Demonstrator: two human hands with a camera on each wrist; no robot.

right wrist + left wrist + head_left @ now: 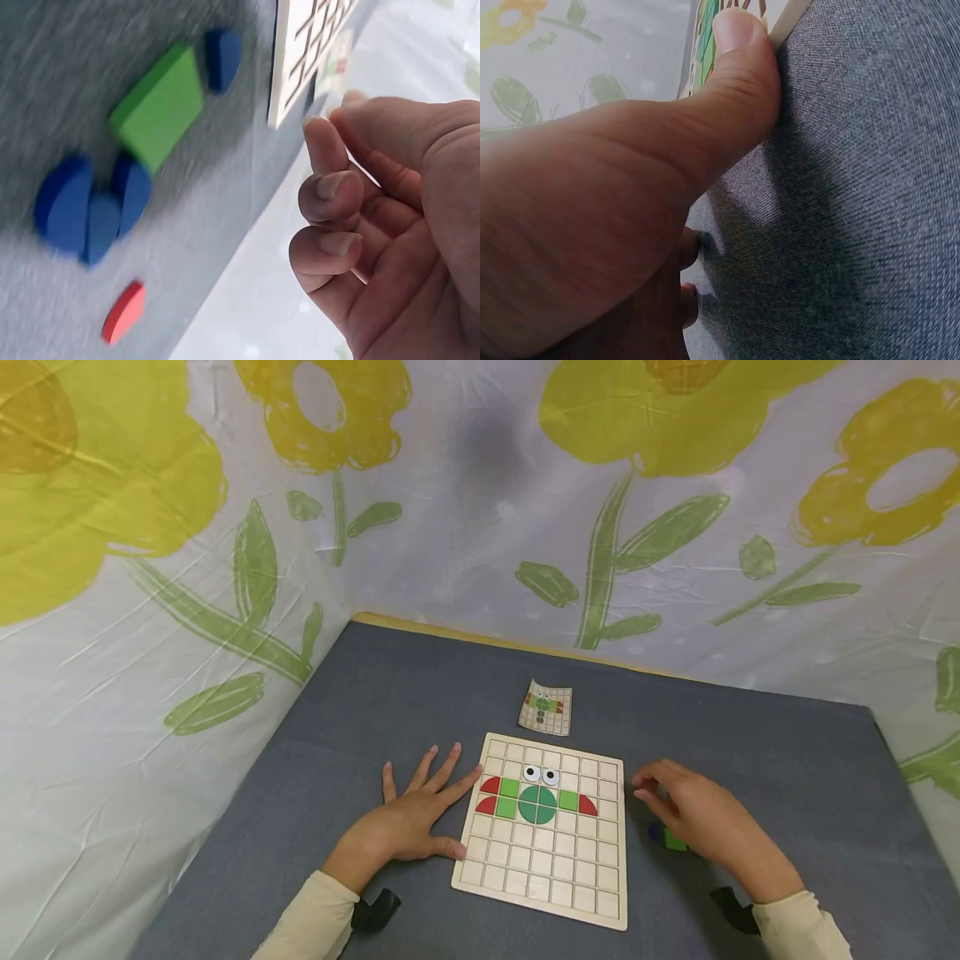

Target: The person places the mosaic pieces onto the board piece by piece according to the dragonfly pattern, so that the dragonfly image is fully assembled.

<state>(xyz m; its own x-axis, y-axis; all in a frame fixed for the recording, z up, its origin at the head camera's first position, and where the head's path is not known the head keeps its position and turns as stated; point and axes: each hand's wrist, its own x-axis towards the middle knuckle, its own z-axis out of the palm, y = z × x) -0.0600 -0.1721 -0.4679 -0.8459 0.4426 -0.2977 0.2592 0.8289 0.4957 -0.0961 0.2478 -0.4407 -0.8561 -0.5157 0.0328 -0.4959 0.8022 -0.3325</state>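
Note:
A square wooden grid board (540, 862) lies on the table. On it are two round eye pieces (541, 775), a dark green circle (537, 805) of quarter pieces, light green squares (568, 800) and red quarter pieces (588, 806). With fingers spread, my left hand (405, 825) touches the board's left edge with thumb and index finger. My right hand (705, 817) hovers off the board's right edge, its fingers loosely bent and nothing visible between them. Below it lie a green block (159, 105), several blue pieces (66, 206) and a red piece (124, 311).
Behind the board lies a small card (546, 708) picturing a similar pattern on a grid. The dark grey table (420, 672) meets flower-printed curtains (465, 568) at the back and left.

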